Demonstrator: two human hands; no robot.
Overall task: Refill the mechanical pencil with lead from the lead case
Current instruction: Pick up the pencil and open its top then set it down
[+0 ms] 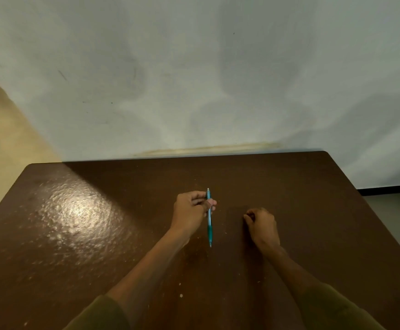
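1. A dark brown table (pixel 99 234) with rounded far corners fills the lower part of the view, its far edge against a pale wall (pixel 194 79)
2. Its glossy, scuffed surface shows a bright patch of reflected light on the left
3. Small pale specks (pixel 181 295) lie scattered on it near the front

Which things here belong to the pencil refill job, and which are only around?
For the job:
- mechanical pencil, held in left hand
- right hand, closed; contents hidden

Only around:
- brown table
- wall

No lead case visible.
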